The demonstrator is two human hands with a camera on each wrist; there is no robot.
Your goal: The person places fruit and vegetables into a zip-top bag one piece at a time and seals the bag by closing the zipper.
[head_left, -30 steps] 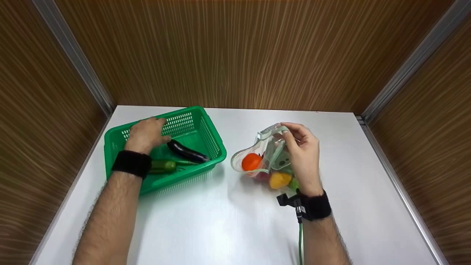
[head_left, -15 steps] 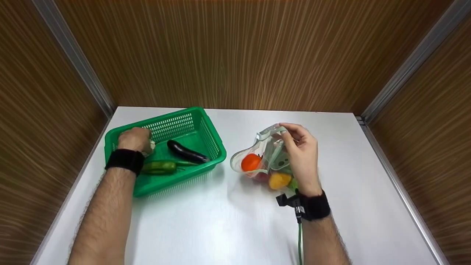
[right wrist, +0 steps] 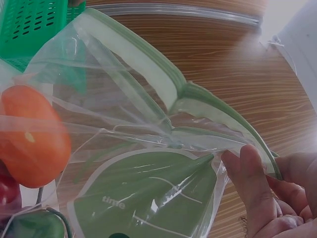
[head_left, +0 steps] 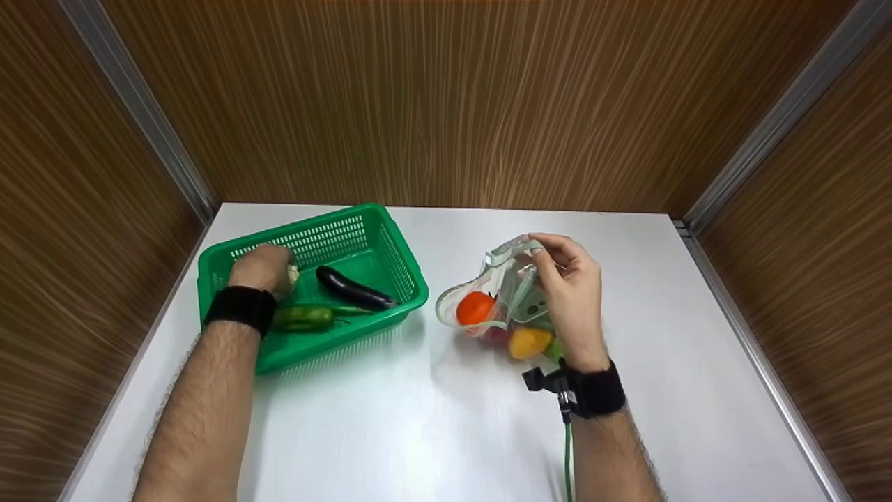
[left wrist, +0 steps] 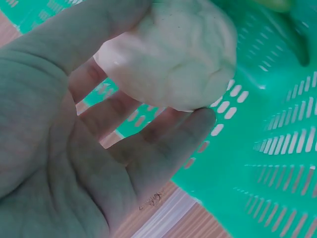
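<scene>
Inside the green basket, my left hand grips a pale, round, lumpy vegetable between thumb and fingers. Only a sliver of it shows in the head view. Right of that hand lies an eggplant; a green pepper is below it, partly behind the wrist. My right hand pinches the rim of a clear zip bag with pale green edging, its mouth spread towards the basket. Through the bag show an orange-red tomato-like piece, a yellow piece and something green.
The basket stands at the left of a white table. Brown wood-grain panels with metal strips rise at the back and both sides. A green cable runs from the right wristband down the table.
My left hand has moved left and down into the basket and taken hold of the pale vegetable, then shifted slightly right. The right hand and bag have hardly moved.
</scene>
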